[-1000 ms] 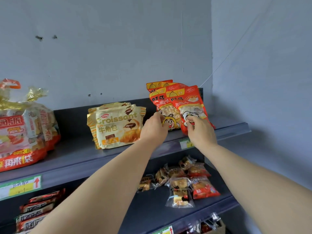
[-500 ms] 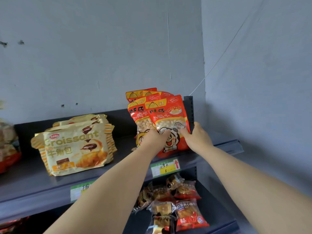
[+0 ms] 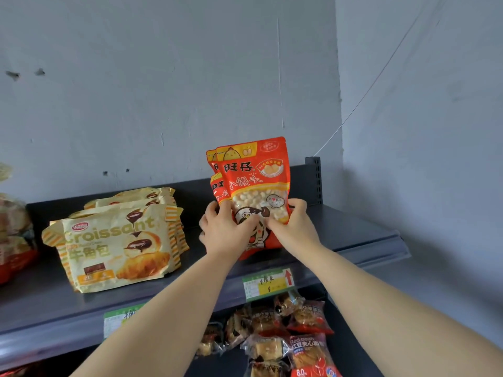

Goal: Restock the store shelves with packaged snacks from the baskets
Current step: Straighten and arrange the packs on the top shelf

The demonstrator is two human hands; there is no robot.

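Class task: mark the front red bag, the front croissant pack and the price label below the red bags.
front red bag (image 3: 255,183), head view, printed upper face.
front croissant pack (image 3: 111,248), head view, middle of front.
price label (image 3: 269,284), head view, its middle.

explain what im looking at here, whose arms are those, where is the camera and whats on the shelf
There is no machine here: these are a person's two bare arms. The single picture comes from a wide-angle camera worn on the person's head, looking forward and down at a grey store shelf. The left hand and the right hand hold a bunch of red snack bags upright, fingers curled round the lower sides. The bags' bottoms appear to rest on the shelf. To the left lie stacked yellow croissant packs. A price label sits on the shelf's front edge, and small wrapped cakes lie on the shelf below.
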